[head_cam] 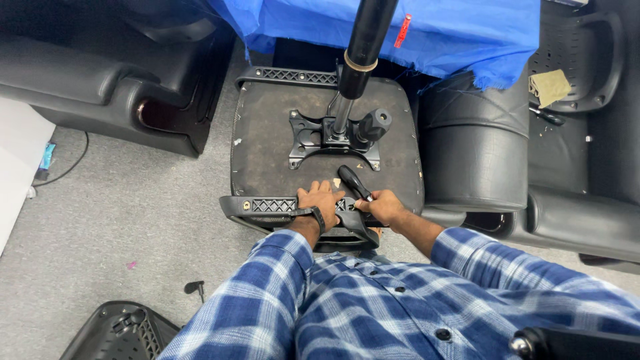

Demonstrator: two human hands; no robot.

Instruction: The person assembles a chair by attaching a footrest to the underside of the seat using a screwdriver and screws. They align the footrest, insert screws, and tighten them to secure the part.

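An office chair seat (267, 147) lies upside down on the grey carpet, its black metal mechanism plate (313, 140) and gas-lift column (360, 47) sticking up. My left hand (319, 200) rests flat on the near edge of the seat, over a black armrest bracket (270, 207). A dark band circles that wrist. My right hand (380, 205) grips the black handle of a tool (353, 181), a screwdriver by its look, whose tip points down at the bracket and is hidden by my fingers.
Black leather sofas (100, 80) stand at the left and right (587, 213). A blue cloth (453, 33) drapes at the back. A black plastic chair part (120, 330) and a small black piece (195, 288) lie on the carpet near left. A cable (73, 163) runs at far left.
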